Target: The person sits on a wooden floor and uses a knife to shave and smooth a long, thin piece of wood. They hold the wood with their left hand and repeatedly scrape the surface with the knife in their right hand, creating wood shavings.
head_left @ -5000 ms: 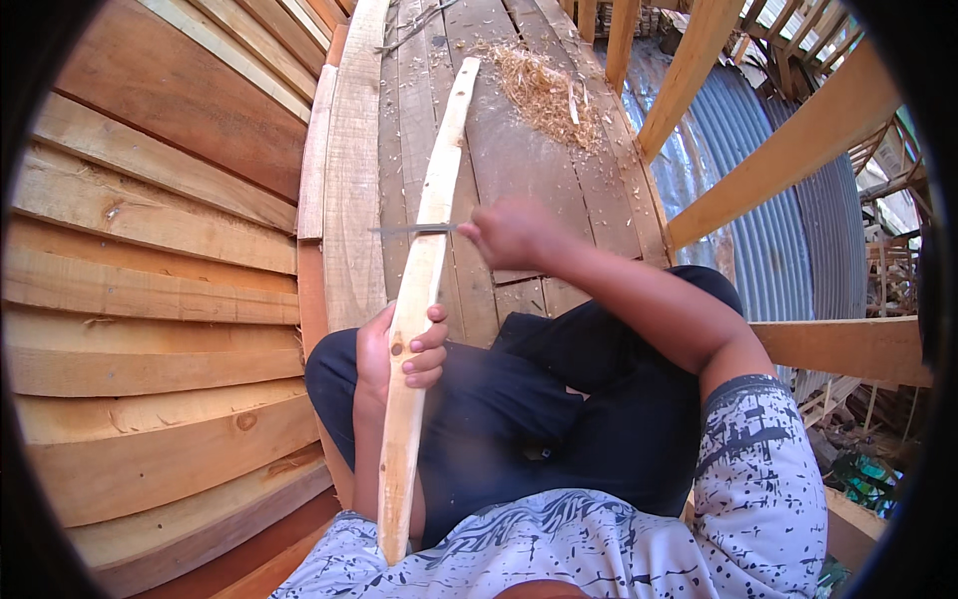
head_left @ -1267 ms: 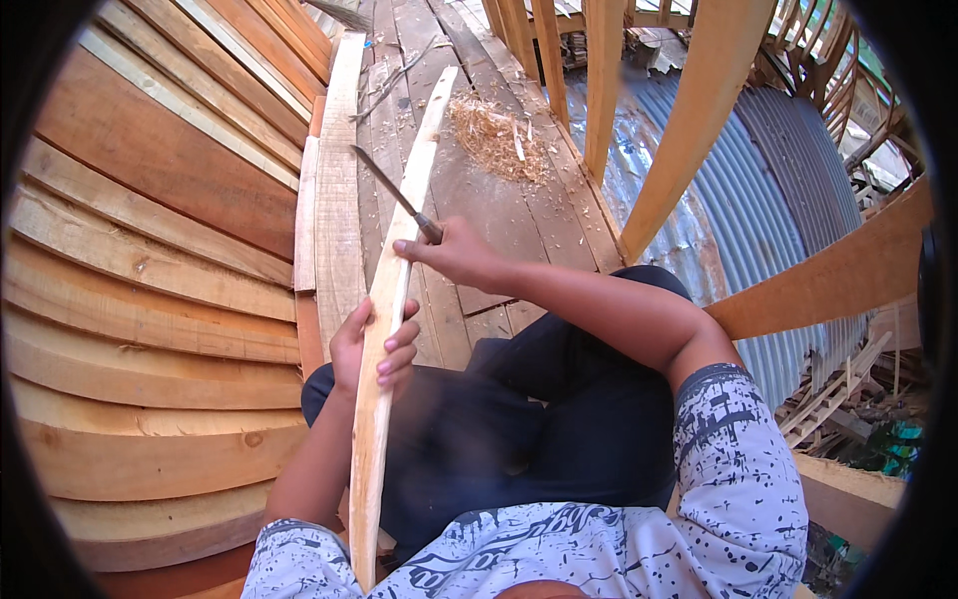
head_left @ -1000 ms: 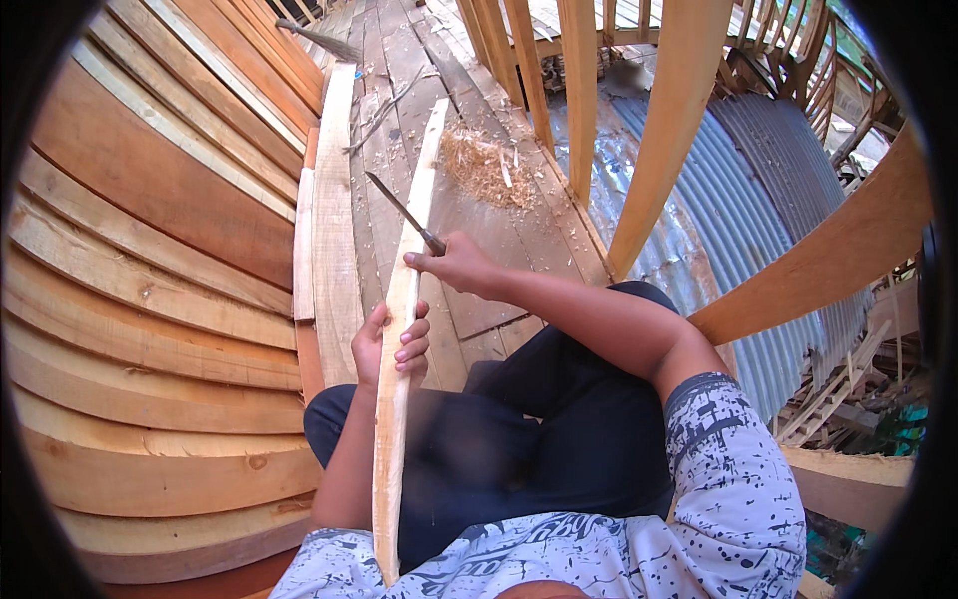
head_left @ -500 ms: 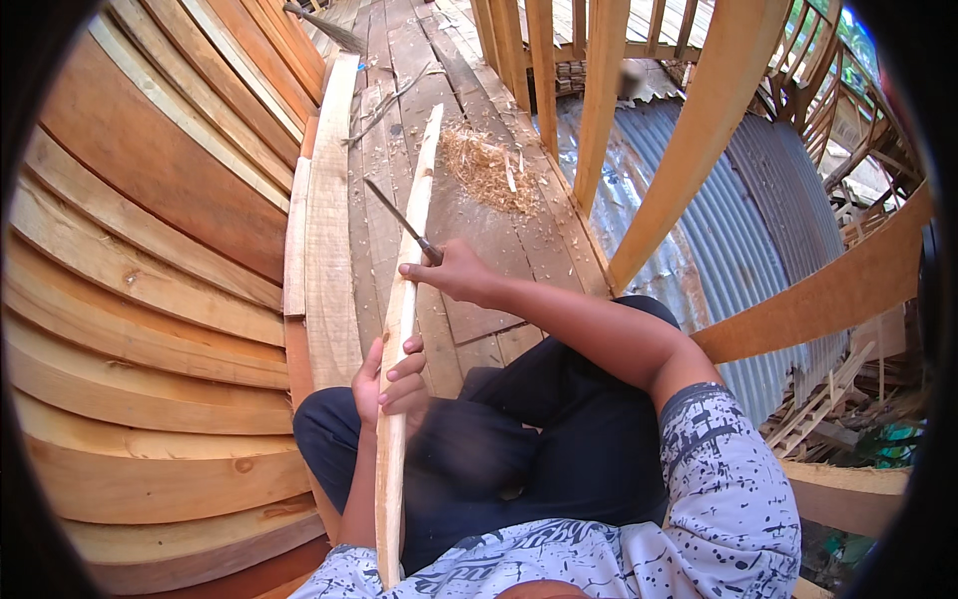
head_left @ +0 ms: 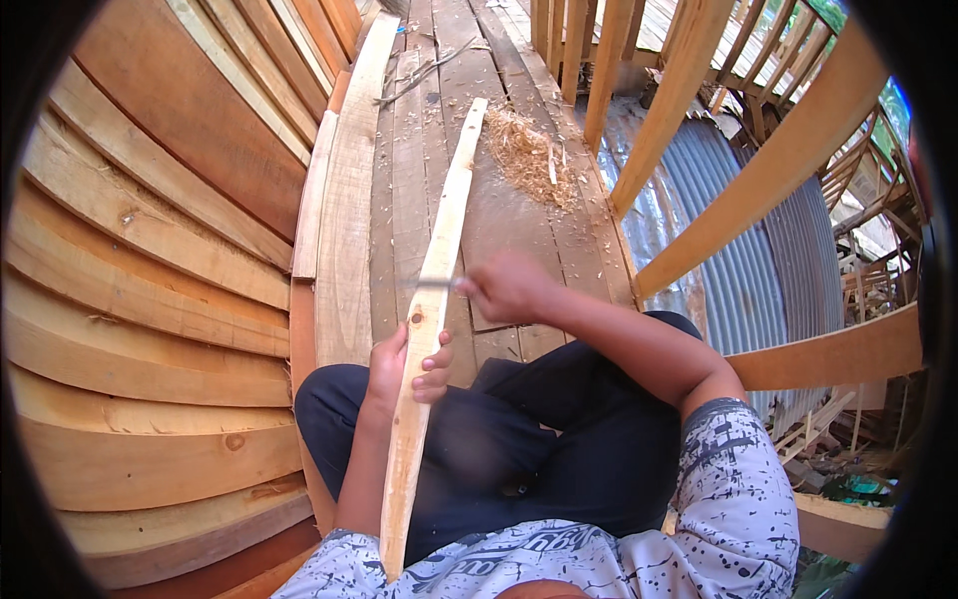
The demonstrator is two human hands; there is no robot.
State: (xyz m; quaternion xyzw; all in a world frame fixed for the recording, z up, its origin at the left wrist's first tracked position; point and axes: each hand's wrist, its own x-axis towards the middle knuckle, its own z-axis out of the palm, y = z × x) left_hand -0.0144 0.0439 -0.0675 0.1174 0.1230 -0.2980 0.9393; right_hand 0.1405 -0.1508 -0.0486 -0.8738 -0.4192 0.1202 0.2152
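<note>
A long pale wooden strip [head_left: 447,238] slants up from my lap, its far end reaching toward the shavings. My left hand [head_left: 387,369] grips it around the middle, thumb on one side and fingers on the other, just below a dark knot. My right hand [head_left: 511,288], slightly smeared by motion, is closed around the handle of a long-bladed knife [head_left: 433,284]. The blurred blade lies across the strip above my left hand; whether it touches the wood I cannot tell. Most of the handle is hidden in my fist.
Curled shavings [head_left: 529,160] lie on the plank floor [head_left: 409,190] beyond the strip. Curved wall planks [head_left: 160,329] rise on my left. Upright timbers [head_left: 679,110] stand on my right, with corrugated metal sheets [head_left: 733,240] below. A thin branch [head_left: 429,72] lies farther off.
My right hand has drawn nearer to my left hand, swinging the knife from pointing forward to lying across the strip. The view has shifted; my left hand keeps its grip.
</note>
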